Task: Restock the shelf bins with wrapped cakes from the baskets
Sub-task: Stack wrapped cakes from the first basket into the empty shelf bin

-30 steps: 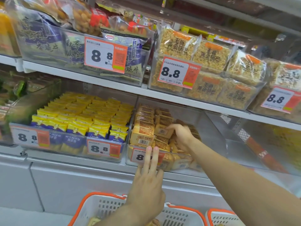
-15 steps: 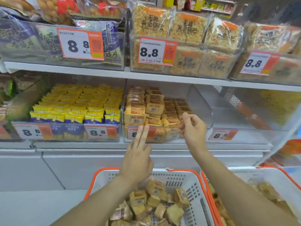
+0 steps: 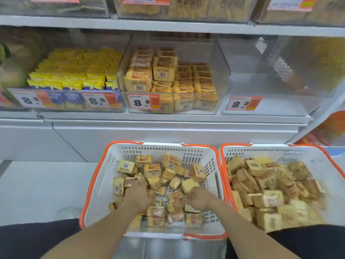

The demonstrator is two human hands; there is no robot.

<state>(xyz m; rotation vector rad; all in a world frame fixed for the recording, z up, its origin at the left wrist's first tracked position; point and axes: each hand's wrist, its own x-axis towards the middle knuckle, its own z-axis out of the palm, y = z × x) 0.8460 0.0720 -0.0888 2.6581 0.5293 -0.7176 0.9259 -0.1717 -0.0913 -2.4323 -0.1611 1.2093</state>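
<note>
Wrapped cakes [image 3: 168,176] lie loose in a white basket with an orange rim [image 3: 97,176] in front of me. Both my hands are down in that pile. My left hand [image 3: 138,195] curls its fingers over a cake at the left of the heap. My right hand [image 3: 197,199] curls round a pale cake near the middle; its fingertips are hidden. A second basket [image 3: 317,156] on the right is heaped with more cakes [image 3: 265,186]. On the shelf above, the clear middle bin [image 3: 222,71] holds stacked cakes [image 3: 164,71] on its left and centre.
To the right of the middle bin stands a clear bin [image 3: 261,81] with nothing in it. A bin of yellow and blue packets [image 3: 74,71] sits to the left. Bins of snack bags [image 3: 186,6] fill the shelf above. Price tags [image 3: 143,101] hang on the bin fronts.
Both hands have come down from the front of the middle shelf bin into the left basket and now curl on cakes. My view has tilted downward.
</note>
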